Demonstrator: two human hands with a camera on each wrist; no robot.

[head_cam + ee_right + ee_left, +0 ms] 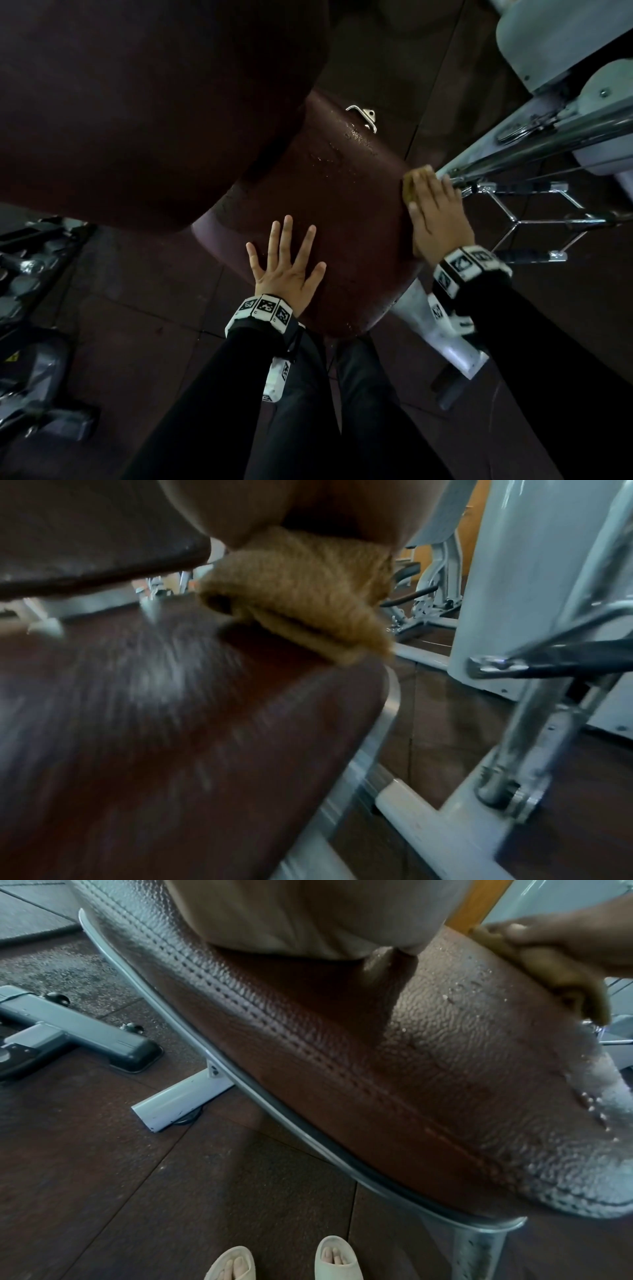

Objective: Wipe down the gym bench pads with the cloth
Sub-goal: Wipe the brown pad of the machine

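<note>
The dark brown seat pad (325, 205) fills the middle of the head view, with the larger back pad (137, 102) looming at the upper left. My left hand (287, 267) lies flat on the seat's near part, fingers spread. My right hand (438, 219) presses a folded yellow cloth (409, 186) against the seat's right edge, fingers fairly straight over it. The left wrist view shows the cloth (555, 972) under that hand on the grained seat pad (411, 1056). In the blurred right wrist view the cloth (301, 588) overhangs the pad's edge (342, 696). Droplets (356, 137) glisten on the seat's far part.
A grey machine frame (548, 137) and a chrome cable handle (534, 219) stand close on the right of the bench. The white bench leg (445, 335) runs down by my right wrist. Dumbbells (20, 267) lie at the left. My sandalled feet (284, 1259) stand on dark rubber flooring.
</note>
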